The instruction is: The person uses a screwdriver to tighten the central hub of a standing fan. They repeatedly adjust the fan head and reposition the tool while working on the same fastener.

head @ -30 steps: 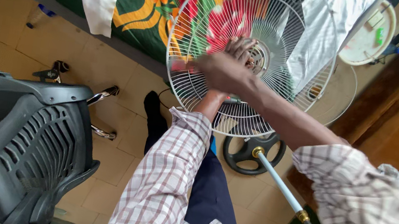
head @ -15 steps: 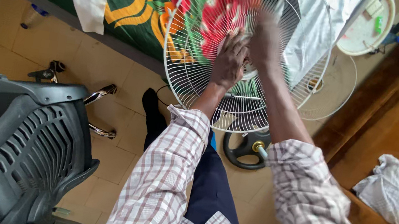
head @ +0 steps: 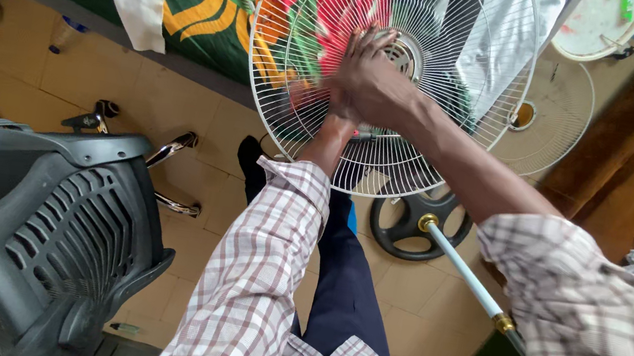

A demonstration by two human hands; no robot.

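Head view: white wire fan guard (head: 408,16) fills the upper centre of the frame. Right hand (head: 370,77) lies flat against the guard's wires near the hub, fingers spread open. Left hand (head: 326,108) sits under it, mostly hidden — grip cannot be told. Second guard (head: 551,121) upper right; black fan base (head: 406,225) and pole (head: 469,280) below; grey office chair (head: 51,222) lower left.
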